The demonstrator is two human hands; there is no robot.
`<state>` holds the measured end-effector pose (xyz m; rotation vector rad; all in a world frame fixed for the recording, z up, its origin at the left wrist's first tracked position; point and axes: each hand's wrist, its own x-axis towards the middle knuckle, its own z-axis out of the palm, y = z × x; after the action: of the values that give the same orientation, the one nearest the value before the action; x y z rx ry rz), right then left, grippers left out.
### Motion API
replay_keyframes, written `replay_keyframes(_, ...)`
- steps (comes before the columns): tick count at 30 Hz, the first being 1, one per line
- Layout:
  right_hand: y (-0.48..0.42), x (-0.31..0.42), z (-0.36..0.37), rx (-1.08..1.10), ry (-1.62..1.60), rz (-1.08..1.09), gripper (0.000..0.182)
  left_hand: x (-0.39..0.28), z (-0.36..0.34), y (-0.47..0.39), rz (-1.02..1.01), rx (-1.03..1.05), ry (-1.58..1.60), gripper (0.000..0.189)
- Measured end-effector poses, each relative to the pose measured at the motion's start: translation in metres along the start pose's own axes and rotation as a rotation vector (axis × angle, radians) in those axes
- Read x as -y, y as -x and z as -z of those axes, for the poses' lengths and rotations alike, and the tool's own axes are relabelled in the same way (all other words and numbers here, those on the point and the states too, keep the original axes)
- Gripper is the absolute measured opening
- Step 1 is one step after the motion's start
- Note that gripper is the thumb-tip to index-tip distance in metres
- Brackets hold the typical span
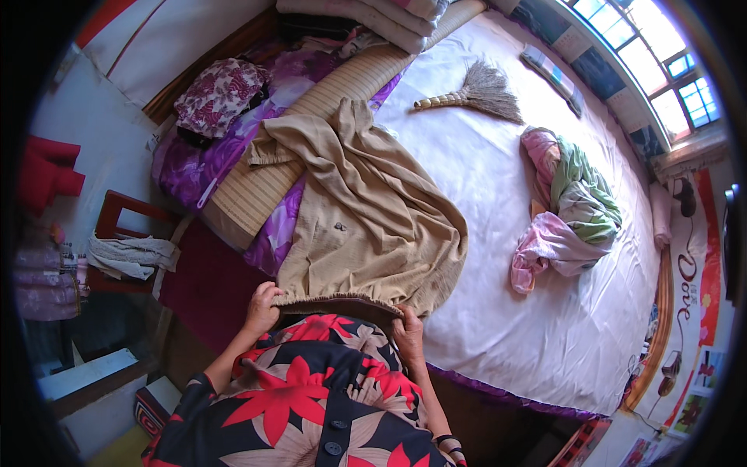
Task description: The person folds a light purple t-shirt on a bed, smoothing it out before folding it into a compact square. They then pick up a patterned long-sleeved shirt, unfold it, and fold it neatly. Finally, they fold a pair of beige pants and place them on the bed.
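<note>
A pair of tan trousers (373, 216) with gathered elastic edges is spread in front of me over the bed's near part. My left hand (262, 306) grips one end of the elastic waistband. At the other end of that waistband, my right hand (408, 333) has its fingers closed on the cloth. Between them the waist opening gapes slightly, close to my flowered shirt (280, 397). Both legs stretch away from me, creased, and their cuffs rest on a rolled woven mat (251, 198). A small dark detail sits on the upper cloth.
A short straw broom (490, 96) lies on the white bed sheet (496, 327). Bunched pink and green cloth (575, 204) rests to the right. Purple bedding (198, 169) and a patterned bundle (219, 96) are at the left, near a chair (125, 216) with a towel (131, 257).
</note>
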<state>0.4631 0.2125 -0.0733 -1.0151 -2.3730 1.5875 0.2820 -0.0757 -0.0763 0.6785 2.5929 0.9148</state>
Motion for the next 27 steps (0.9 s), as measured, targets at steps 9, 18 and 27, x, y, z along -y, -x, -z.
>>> replay_keyframes(9, -0.003, 0.021, 0.004, 0.009, -0.173, 0.076, 0.033, -0.034, -0.029, -0.029, -0.448, 0.218, -0.206, 0.058)
replay_keyframes(18, -0.019, 0.060, 0.015, -0.037, -0.165, 0.244, 0.038, -0.038, -0.056, -0.039, -0.409, 0.311, -0.245, 0.040)
replay_keyframes(27, -0.018, 0.065, 0.038, 0.069, 0.145, 0.289, 0.037, -0.006, -0.026, -0.056, -0.118, 0.019, 0.467, 0.060)
